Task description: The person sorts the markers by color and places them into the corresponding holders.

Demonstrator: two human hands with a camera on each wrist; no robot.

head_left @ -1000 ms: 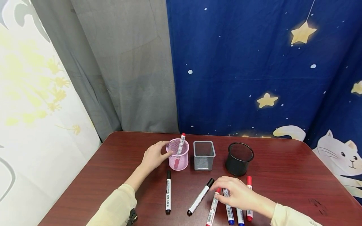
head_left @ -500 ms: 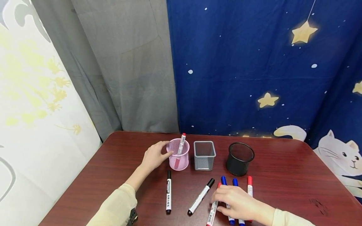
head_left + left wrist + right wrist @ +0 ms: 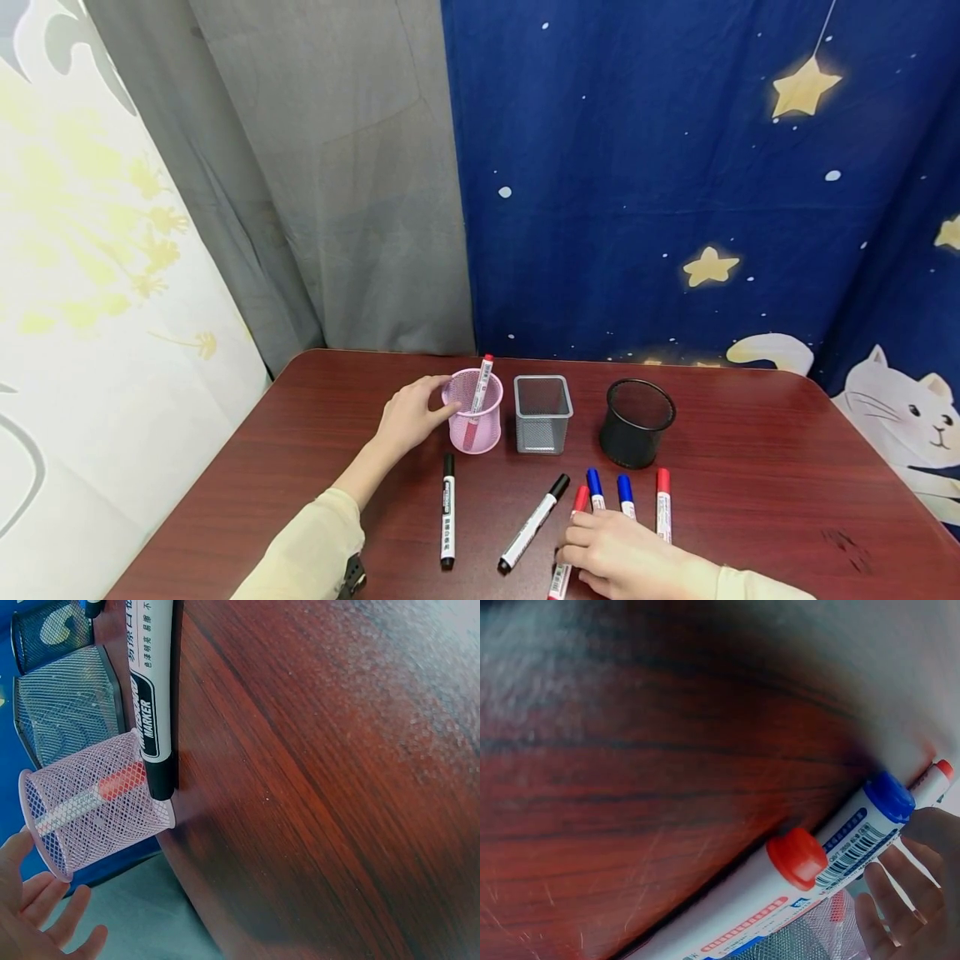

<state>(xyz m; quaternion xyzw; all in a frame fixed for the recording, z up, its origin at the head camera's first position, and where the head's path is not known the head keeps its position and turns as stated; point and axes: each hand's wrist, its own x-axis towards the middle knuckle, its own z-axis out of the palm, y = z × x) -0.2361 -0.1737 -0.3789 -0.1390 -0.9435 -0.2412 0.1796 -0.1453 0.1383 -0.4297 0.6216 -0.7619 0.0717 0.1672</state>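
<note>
My left hand (image 3: 408,414) rests at the rim of a pink mesh pen cup (image 3: 476,432), thumb in front and a finger behind. A red-capped marker (image 3: 482,387) leans inside that cup, seen through the mesh in the left wrist view. My right hand (image 3: 621,554) is low over a red marker (image 3: 581,498), fingers bent along its left side. The thumb is mostly hidden, so I cannot tell whether it pinches the marker. Beside this hand lie two blue markers (image 3: 626,490) and another red marker (image 3: 663,504), partly covered by it.
Right of the pink cup stand a square grey mesh cup (image 3: 542,429) and a round black mesh cup (image 3: 632,440). Two black markers, one upright in view (image 3: 447,512) and one slanted (image 3: 533,525), lie on the brown table (image 3: 757,467). Curtains hang behind.
My right hand has come down and a little towards me over the red marker, uncovering the blue caps. The left hand stays at the pink cup.
</note>
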